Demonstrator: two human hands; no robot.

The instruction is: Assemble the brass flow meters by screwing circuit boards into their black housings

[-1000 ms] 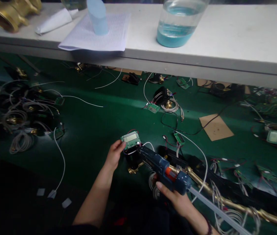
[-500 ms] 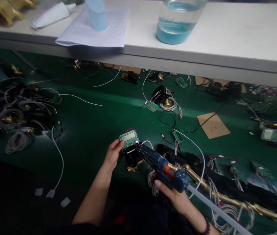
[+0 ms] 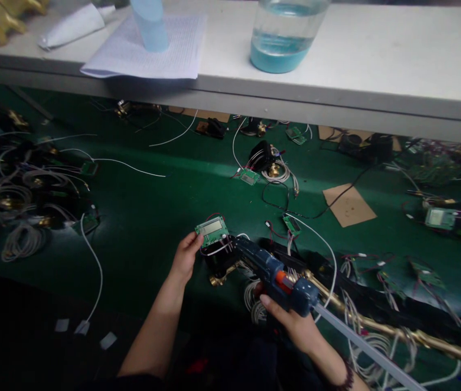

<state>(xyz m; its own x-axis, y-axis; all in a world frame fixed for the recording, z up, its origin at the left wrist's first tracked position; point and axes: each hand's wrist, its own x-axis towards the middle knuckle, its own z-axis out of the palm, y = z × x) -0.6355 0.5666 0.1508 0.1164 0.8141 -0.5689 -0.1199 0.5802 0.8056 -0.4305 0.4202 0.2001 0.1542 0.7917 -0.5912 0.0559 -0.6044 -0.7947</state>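
Between the thumb and fingers of my left hand (image 3: 185, 256) is a green circuit board (image 3: 212, 232) with a small display, held by its left edge and tilted. My right hand (image 3: 289, 320) is closed round the handle of a dark blue hot glue gun (image 3: 265, 266), with a long glue stick (image 3: 366, 347) out of its back end. The gun's nozzle points at the board's right side, a small gap away. Under the board sits a black meter body with a brass fitting (image 3: 218, 279), partly hidden by the board and gun.
A white shelf (image 3: 377, 60) crosses the back, bearing a jar of blue liquid (image 3: 281, 46), papers (image 3: 144, 60) and a blue cylinder (image 3: 151, 27). Coiled cables (image 3: 22, 239) and meters crowd the left. Brass pipe parts (image 3: 380, 328) line the right. A cardboard piece (image 3: 348, 205) lies on the green surface.
The glue gun's nozzle has drawn back slightly to the right, away from the board's corner. My left hand still holds the board. The whole view has shifted a little.
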